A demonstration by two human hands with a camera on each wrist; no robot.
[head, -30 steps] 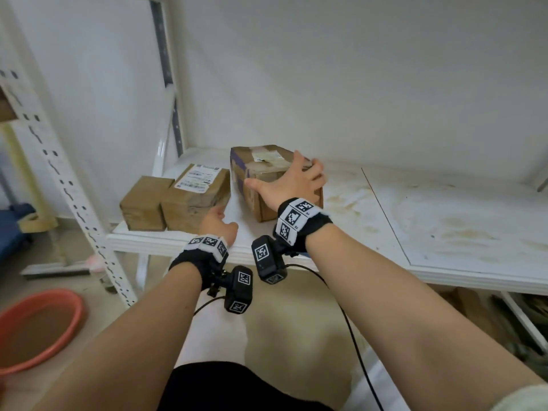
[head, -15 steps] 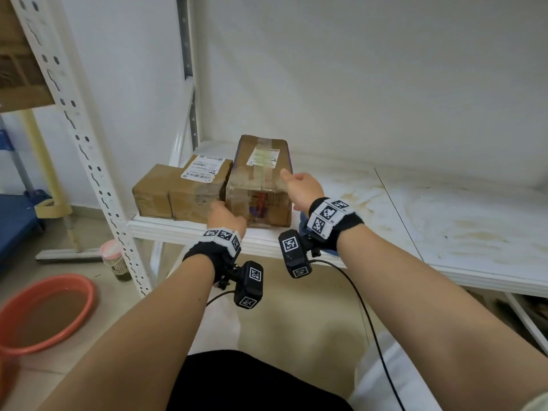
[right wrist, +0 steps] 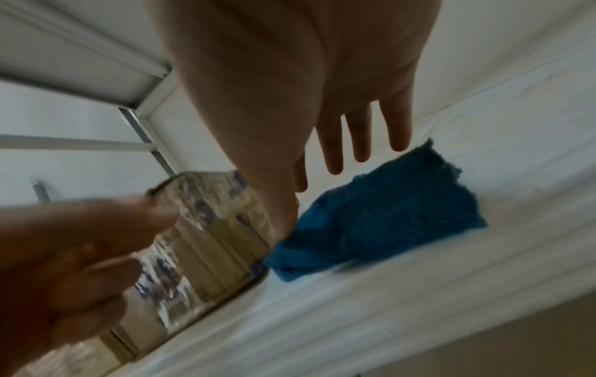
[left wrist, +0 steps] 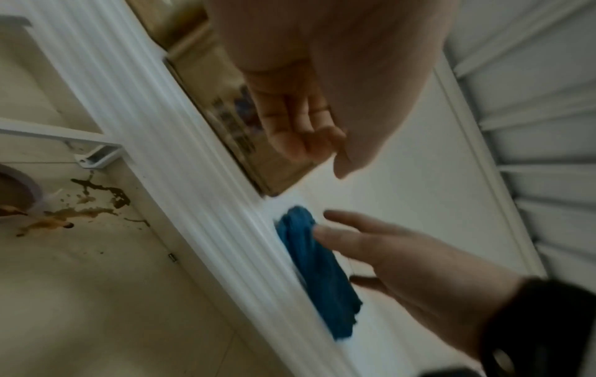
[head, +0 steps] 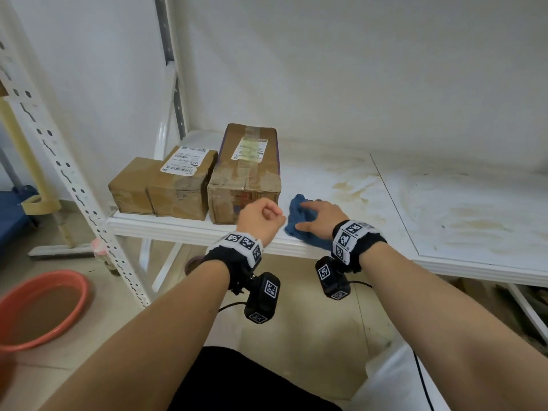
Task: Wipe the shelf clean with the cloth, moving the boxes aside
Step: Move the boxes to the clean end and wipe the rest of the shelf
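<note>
Three cardboard boxes stand side by side at the shelf's left end: a small box (head: 130,188), a labelled box (head: 184,182) and a taller taped box (head: 246,173) (right wrist: 206,242). A crumpled blue cloth (head: 296,221) (left wrist: 316,267) (right wrist: 380,216) lies at the front edge, just right of the taped box. My right hand (head: 318,216) (left wrist: 387,250) (right wrist: 338,165) is over the cloth with straight, spread fingers, touching it or just above it. My left hand (head: 261,221) (left wrist: 300,127) is curled in a loose fist in front of the taped box and holds nothing.
The white shelf (head: 326,173) has brown stains (head: 358,185) right of the cloth, and a second stained panel (head: 474,209) beyond a seam. A perforated upright post (head: 68,179) stands at the left. On the floor sits an orange basin (head: 35,307).
Both hands have let go of the taped box, which now stands against the labelled box. My right hand moved right onto the cloth; my left drew back and curled.
</note>
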